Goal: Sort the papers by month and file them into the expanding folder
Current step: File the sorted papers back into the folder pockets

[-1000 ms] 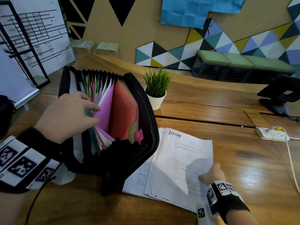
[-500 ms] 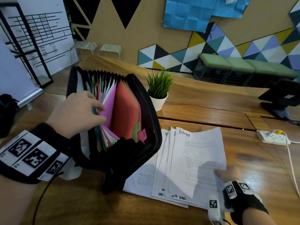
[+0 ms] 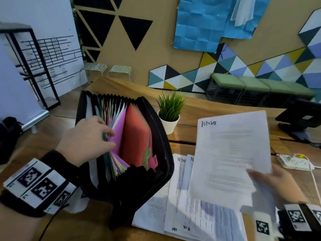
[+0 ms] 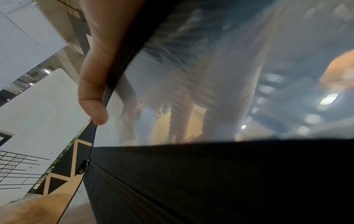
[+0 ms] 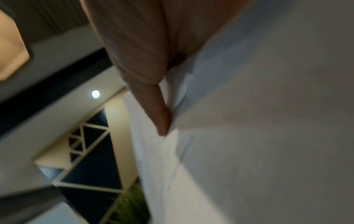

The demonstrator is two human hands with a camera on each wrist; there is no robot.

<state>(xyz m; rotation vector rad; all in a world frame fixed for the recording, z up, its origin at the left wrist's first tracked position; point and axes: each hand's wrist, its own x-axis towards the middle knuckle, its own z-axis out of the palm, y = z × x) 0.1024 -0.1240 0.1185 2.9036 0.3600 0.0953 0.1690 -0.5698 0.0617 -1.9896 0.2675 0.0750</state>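
Left of frame, the left hand has its fingers tucked among the dividers of the open expanding folder, which stands on the bench. Right of frame, the right hand pinches the raised October sheet above the remaining papers.

A wide gap opens between the folder's pink divider and red divider; the potted plant stands just beyond the folder.

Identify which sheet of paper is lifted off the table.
The October sheet, held in the right hand; the others lie flat.
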